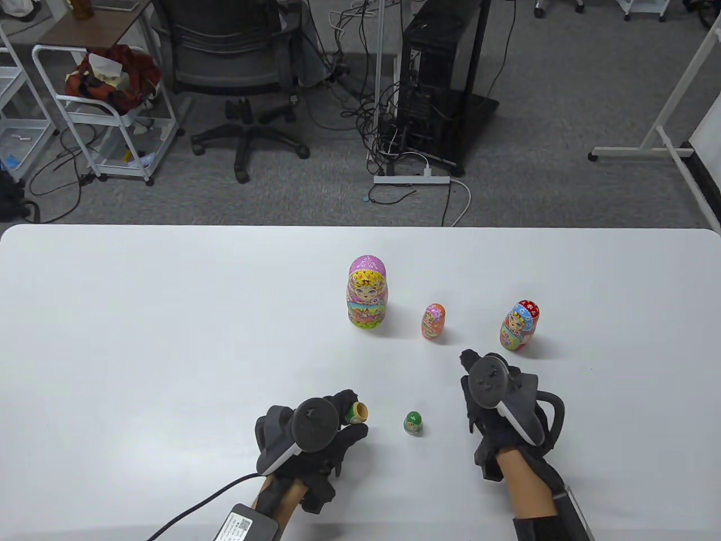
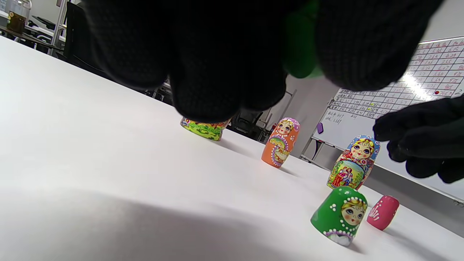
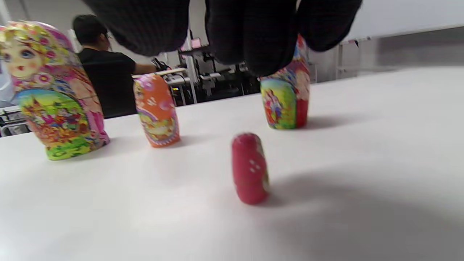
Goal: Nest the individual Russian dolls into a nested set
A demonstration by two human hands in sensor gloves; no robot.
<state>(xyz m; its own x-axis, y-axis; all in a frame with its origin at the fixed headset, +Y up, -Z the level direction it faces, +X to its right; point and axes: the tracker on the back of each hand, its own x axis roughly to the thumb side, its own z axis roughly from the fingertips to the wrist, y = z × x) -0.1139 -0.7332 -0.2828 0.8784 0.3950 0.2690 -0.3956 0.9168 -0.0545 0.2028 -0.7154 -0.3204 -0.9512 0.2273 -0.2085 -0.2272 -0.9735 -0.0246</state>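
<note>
The left hand (image 1: 315, 437) gripped the green doll's bottom half (image 1: 356, 413), its hollow mouth tilted toward the right. The green top half (image 1: 413, 422) stood on the worktop (image 1: 169, 338) between the hands. The right hand (image 1: 495, 400) hovered, fingers loosely spread and holding nothing, over the tiny red doll (image 3: 250, 168) (hidden under it in the table view). To do this step well, it probably had to pinch that 1 solid doll, seat it upright in the held half, then cap it squarely with the top.

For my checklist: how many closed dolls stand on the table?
4: large pink doll at the back, orange doll beside it, blue-red doll farther right, tiny red doll under the right hand.
</note>
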